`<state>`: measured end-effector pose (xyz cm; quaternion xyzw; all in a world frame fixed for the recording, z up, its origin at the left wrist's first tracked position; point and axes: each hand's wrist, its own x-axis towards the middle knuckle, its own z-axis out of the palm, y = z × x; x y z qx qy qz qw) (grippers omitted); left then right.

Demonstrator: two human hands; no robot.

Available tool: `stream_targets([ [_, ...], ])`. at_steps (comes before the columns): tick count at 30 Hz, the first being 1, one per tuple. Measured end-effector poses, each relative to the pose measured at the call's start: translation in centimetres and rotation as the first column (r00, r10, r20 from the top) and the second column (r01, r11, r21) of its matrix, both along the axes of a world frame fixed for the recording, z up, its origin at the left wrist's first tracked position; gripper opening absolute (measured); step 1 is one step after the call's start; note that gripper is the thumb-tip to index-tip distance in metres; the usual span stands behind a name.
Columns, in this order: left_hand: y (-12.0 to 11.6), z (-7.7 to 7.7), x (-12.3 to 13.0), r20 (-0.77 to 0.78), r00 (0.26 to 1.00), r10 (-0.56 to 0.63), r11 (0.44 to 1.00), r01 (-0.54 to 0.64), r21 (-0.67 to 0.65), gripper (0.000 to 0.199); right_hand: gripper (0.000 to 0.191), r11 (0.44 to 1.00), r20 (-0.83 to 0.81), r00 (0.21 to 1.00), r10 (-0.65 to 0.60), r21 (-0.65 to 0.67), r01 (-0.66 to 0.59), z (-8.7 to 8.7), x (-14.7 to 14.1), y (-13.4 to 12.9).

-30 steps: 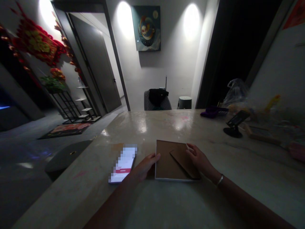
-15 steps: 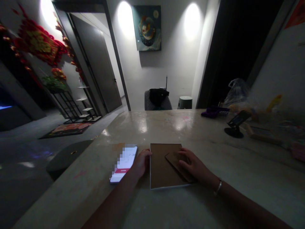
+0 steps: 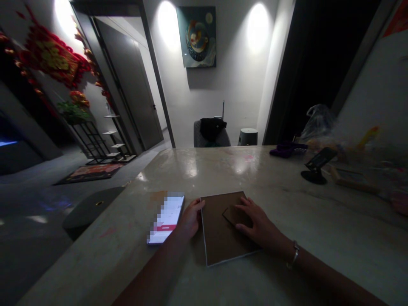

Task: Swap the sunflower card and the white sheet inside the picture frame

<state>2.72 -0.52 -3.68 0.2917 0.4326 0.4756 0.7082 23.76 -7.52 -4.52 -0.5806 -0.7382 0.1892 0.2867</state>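
A brown board with a thin white edge, which looks like a picture frame lying back side up, rests on the table in front of me. On its back is a brown stand flap, partly hidden by my right hand. My left hand is closed on the frame's left edge near the upper corner, thumb on top. My right hand lies over the right side, its fingers apart and touching the flap and board. Left of my left hand lies a lit phone, its screen partly pixelated.
The pale stone table stretches away from me. At its right are a black phone stand, a purple item, a wooden frame and a clear plastic bag. A dark stool stands left, a grey chair at the far end.
The picture frame has turned counterclockwise, its lower edge now slanting and its lower left corner nearer to me. My right hand has shifted slightly over the flap, fingers more spread.
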Motion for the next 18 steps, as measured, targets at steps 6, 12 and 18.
stream_targets([
  [6, 0.20, -0.01, 0.11, 0.055, 0.997, 0.053, 0.998, -0.054, 0.024, 0.029, 0.057, 0.999, 0.054, 0.998, 0.023, 0.034, -0.024, -0.32, -0.14, -0.19],
  [12, 0.22, 0.07, 0.36, 0.043, 0.995, 0.088, 0.996, -0.090, 0.025, 0.021, 0.064, 0.997, 0.063, 0.995, 0.071, -0.013, -0.070, -0.02, -0.63, -0.54],
  [18, 0.20, 0.14, 0.29, 0.009, 0.994, 0.111, 0.994, -0.111, -0.001, 0.024, 0.056, 0.998, 0.001, 0.998, 0.063, 0.019, -0.063, -0.38, -0.78, -0.35],
])
